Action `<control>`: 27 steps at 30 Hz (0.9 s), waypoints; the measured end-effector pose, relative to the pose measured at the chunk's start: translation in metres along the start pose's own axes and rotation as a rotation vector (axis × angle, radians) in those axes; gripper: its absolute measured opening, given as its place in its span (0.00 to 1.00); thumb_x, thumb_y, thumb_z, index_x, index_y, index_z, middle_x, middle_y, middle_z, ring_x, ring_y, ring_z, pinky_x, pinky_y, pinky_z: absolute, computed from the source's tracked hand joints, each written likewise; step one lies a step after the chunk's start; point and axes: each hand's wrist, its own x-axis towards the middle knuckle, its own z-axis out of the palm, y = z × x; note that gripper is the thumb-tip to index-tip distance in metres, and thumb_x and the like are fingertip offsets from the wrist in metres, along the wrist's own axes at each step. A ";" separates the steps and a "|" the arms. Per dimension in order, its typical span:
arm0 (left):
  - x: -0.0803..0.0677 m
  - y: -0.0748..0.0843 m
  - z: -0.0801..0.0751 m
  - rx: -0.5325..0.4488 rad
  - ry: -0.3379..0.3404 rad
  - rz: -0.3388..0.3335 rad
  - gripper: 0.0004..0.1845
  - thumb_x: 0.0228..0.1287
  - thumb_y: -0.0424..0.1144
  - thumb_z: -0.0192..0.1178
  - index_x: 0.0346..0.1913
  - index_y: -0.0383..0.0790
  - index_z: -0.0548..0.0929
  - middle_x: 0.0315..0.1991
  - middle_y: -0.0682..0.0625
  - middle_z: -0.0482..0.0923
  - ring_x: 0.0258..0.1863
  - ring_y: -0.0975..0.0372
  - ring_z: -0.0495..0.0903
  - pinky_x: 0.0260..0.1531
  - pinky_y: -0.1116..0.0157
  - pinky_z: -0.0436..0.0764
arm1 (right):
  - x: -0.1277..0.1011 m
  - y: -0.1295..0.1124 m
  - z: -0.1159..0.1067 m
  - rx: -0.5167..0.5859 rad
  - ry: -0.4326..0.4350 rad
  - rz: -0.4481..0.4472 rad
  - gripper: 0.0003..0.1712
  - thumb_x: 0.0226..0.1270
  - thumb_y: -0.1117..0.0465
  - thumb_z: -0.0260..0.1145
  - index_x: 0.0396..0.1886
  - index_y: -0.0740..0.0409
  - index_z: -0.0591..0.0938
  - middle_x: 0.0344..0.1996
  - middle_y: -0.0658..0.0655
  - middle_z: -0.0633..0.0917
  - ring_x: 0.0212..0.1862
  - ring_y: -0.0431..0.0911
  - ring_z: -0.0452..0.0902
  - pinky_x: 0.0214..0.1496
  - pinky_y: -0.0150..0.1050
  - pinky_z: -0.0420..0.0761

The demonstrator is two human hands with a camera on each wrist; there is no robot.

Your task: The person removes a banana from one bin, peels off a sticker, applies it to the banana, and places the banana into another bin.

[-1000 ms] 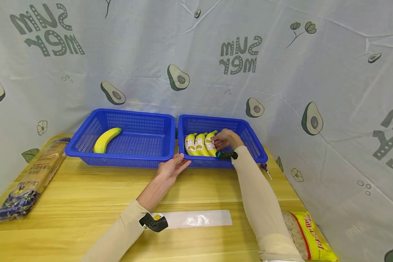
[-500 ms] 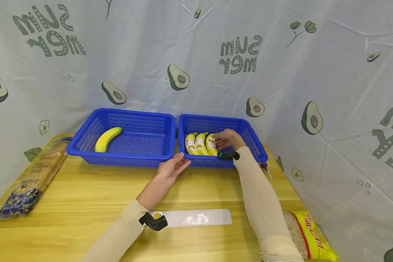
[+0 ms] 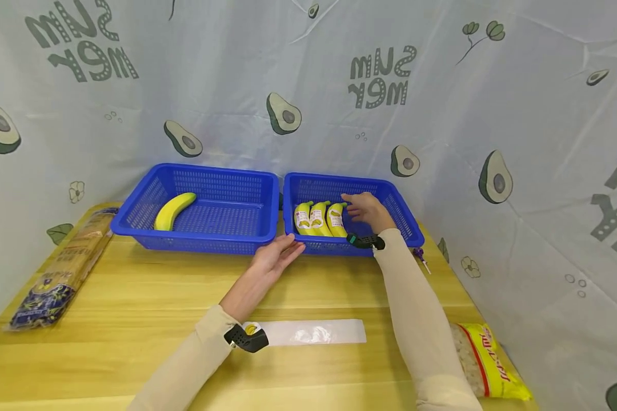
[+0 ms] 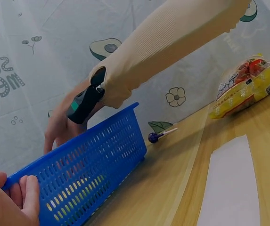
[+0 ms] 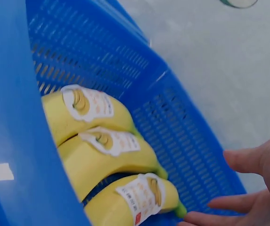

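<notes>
Three yellow bananas lie side by side in the right blue basket (image 3: 339, 178), each bearing a white label with a banana picture. They are the left banana (image 5: 90, 110), the middle banana (image 5: 111, 157) and the right banana (image 5: 139, 200). Over this basket, just beside the right banana's stem, my right hand (image 3: 366, 210) is spread with its fingers extended and holds nothing. My left hand (image 3: 273, 257) pinches the basket's front rim near its left corner, thumb over the edge and fingers against the outer wall.
A left blue basket (image 3: 211, 170) holds one banana (image 3: 173, 211) without a label. A white strip (image 3: 313, 332) with a banana sticker lies in front. A noodle pack (image 3: 64, 268) lies at left, a lollipop (image 3: 420, 257) and a yellow bag (image 3: 496, 365) at right.
My right hand has come off the right banana and moved slightly right, its fingers opening. The left hand keeps its hold on the rim. The head view has tilted slightly.
</notes>
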 end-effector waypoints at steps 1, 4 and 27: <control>-0.001 0.000 0.000 0.003 -0.005 0.001 0.03 0.78 0.21 0.56 0.47 0.29 0.76 0.38 0.40 0.79 0.40 0.53 0.87 0.63 0.55 0.85 | -0.001 -0.002 0.000 -0.004 0.015 -0.001 0.42 0.87 0.50 0.59 0.86 0.66 0.55 0.80 0.72 0.65 0.81 0.63 0.62 0.83 0.54 0.66; -0.003 0.000 0.000 0.017 -0.005 0.011 0.03 0.78 0.20 0.56 0.47 0.28 0.76 0.37 0.40 0.80 0.39 0.53 0.87 0.63 0.55 0.85 | -0.002 -0.008 0.002 -0.006 0.042 -0.006 0.41 0.88 0.50 0.59 0.87 0.65 0.56 0.81 0.72 0.64 0.82 0.62 0.61 0.84 0.53 0.63; -0.033 0.027 -0.026 0.128 -0.018 0.028 0.18 0.77 0.17 0.55 0.65 0.18 0.75 0.46 0.36 0.89 0.59 0.47 0.87 0.66 0.57 0.81 | -0.043 -0.051 0.027 -0.313 0.092 -0.403 0.29 0.89 0.55 0.56 0.81 0.62 0.70 0.77 0.70 0.71 0.79 0.63 0.66 0.79 0.62 0.68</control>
